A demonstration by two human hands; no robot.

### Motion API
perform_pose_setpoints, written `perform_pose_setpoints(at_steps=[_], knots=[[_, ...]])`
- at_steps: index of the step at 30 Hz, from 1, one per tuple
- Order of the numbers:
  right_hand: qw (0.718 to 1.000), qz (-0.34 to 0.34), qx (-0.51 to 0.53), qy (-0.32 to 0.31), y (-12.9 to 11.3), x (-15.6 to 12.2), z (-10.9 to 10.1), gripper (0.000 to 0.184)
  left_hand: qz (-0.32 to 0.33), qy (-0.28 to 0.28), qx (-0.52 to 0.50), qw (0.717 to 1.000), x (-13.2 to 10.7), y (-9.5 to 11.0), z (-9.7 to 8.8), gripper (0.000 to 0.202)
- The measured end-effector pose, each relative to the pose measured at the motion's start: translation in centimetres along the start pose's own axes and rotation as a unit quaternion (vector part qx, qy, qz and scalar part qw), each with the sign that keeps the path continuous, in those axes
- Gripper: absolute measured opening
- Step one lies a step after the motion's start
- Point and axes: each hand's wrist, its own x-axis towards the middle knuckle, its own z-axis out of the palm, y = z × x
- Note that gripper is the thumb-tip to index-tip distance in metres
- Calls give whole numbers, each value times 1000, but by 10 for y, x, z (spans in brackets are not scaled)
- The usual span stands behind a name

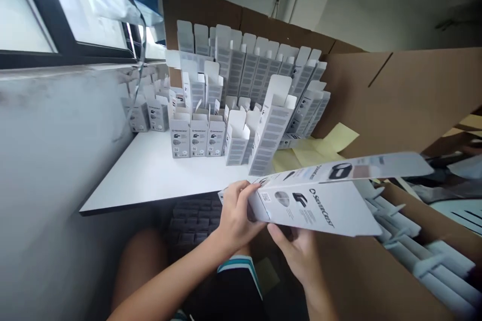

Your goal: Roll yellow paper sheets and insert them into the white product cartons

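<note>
A white printed carton (301,203) marked SilverCrest lies tilted on its side in front of me, its long flap reaching out to the right. My left hand (239,210) is closed round its left end, fingers over the top edge. Below the carton, my right hand (297,251) supports its underside, thumb at the lower edge and the other fingers partly hidden behind it. Just beyond the held carton, a tall open-topped carton (271,130) stands on the white table (150,170), with shorter cartons (198,135) upright beside it.
Rows of open cartons (248,65) stand at the back against a cardboard wall (395,80). Yellow paper (320,145) lies right of them. At lower right, a cardboard box (361,266) has white cartons (425,256) beside it. A window wall (56,135) borders the left.
</note>
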Motion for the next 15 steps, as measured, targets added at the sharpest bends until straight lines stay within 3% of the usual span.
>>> perform_pose_setpoints(at_steps=[4,8,12,15], knots=[[996,22,-73,41,1,-12,-12,51,34,12,11,999,-22,13,18,68],[992,42,-111,41,1,-24,-39,50,47,-11,-27,998,-30,21,40,65],[991,77,-89,62,1,-34,-56,50,77,0,-73,994,-29,37,68,64],[985,99,-56,129,4,-35,-71,50,89,-15,-120,989,-23,54,84,68]])
